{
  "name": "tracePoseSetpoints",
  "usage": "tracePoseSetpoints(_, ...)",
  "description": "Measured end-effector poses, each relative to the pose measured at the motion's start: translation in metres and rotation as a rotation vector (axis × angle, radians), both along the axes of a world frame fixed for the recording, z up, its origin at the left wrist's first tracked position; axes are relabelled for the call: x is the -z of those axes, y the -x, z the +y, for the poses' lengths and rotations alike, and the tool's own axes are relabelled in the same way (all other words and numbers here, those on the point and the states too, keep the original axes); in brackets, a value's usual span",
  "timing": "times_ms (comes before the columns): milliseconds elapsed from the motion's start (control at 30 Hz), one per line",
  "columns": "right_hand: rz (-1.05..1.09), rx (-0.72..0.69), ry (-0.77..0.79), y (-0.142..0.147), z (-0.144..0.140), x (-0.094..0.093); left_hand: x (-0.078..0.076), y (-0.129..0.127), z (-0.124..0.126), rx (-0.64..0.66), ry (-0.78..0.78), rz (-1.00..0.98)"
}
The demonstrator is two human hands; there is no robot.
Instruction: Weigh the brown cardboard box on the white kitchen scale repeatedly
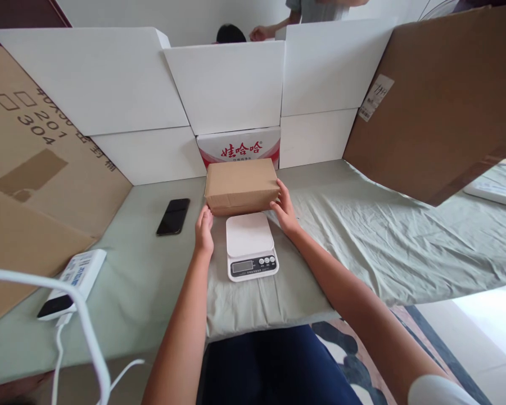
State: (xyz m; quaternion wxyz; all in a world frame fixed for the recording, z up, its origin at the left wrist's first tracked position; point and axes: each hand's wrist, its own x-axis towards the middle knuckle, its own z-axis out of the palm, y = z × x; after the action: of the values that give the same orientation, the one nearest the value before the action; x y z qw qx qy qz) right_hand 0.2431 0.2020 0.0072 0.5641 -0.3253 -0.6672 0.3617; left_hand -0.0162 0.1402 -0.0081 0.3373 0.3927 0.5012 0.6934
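Between my two hands is a small brown cardboard box (242, 184), just behind a white kitchen scale (249, 236). My left hand (204, 229) is at the box's near left corner, its fingers partly hidden. Against the right side presses my right hand (285, 210), thumb toward the near face and fingers along the edge. Whether the box rests on the cloth or is slightly raised, I cannot tell. Nothing lies on the scale's platform, and its display looks blank.
A black phone (173, 217) lies left of the box. Further left are a white power bank (72, 284) and white cable (88, 326). White boxes (231, 84) wall the back; large cardboard panels (434, 101) flank the green cloth (333, 225). Another person's hand (261, 34) shows behind.
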Motion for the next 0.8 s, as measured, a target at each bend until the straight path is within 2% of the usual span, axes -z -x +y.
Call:
tracePoseSetpoints(100,-0.028,0.042,-0.087,-0.002,-0.014,-0.010,-0.010,-0.002,-0.019,-0.003,-0.084,0.051)
tracePoseSetpoints(200,-0.072,0.054,-0.164,-0.008,-0.034,-0.017,-0.014,-0.005,-0.048,-0.014,-0.155,0.085)
tracePoseSetpoints(367,-0.174,0.059,-0.318,-0.025,-0.064,-0.013,-0.002,-0.007,-0.103,-0.017,-0.182,0.118)
tracePoseSetpoints(467,-0.198,0.063,-0.330,-0.032,-0.077,-0.006,0.007,-0.006,-0.124,0.009,-0.162,0.127)
tracePoseSetpoints(633,-0.200,0.063,-0.273,-0.034,-0.089,-0.002,0.009,-0.008,-0.134,-0.007,-0.104,0.118)
tracePoseSetpoints(800,-0.218,0.076,-0.274,-0.033,-0.088,-0.003,0.005,-0.012,-0.133,-0.106,-0.042,0.101)
